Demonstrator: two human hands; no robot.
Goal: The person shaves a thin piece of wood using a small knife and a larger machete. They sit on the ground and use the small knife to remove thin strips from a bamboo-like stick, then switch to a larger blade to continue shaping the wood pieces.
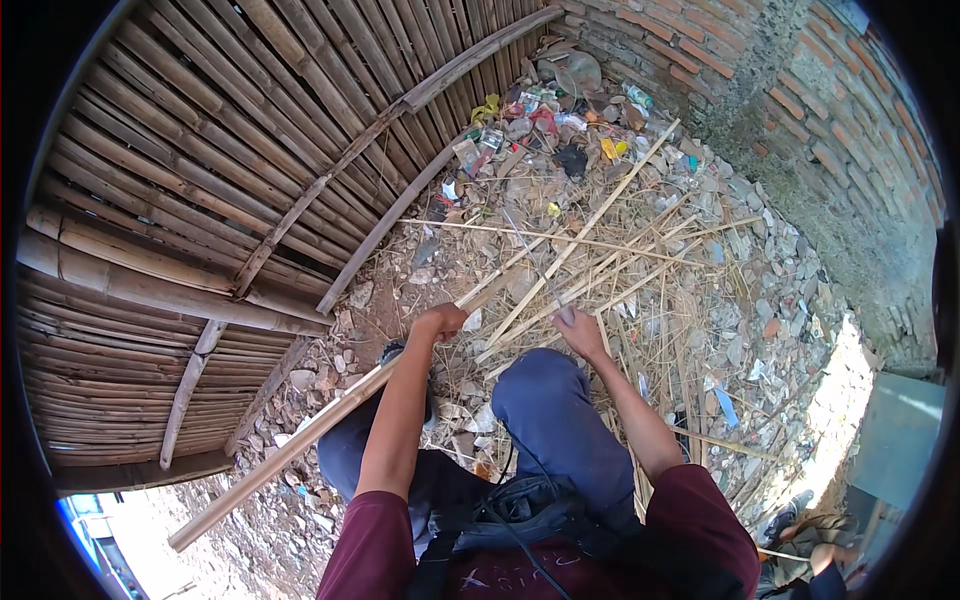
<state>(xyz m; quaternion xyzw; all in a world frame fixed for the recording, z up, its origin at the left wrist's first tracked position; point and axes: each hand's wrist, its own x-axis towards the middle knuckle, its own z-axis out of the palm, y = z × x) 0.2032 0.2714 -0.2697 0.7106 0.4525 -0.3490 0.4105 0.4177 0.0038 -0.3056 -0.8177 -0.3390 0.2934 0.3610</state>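
Observation:
My left hand (440,322) is closed around a long split bamboo strip (300,440). The strip runs from the lower left, past my left knee, up toward the middle of the ground. My right hand (580,334) grips the handle of a long, thin-bladed knife (540,268). Its narrow blade points up and left, close to the far end of the held strip; I cannot tell whether they touch. In front of my right hand, several loose bamboo strips (610,262) lie crossed on the ground.
A bamboo-slat wall (270,130) rises on the left, and a brick wall (800,120) stands at the far right. Litter (540,120) and stones cover the far ground. A grey-green panel (895,440) stands at right. Another person's hand (835,555) shows at lower right.

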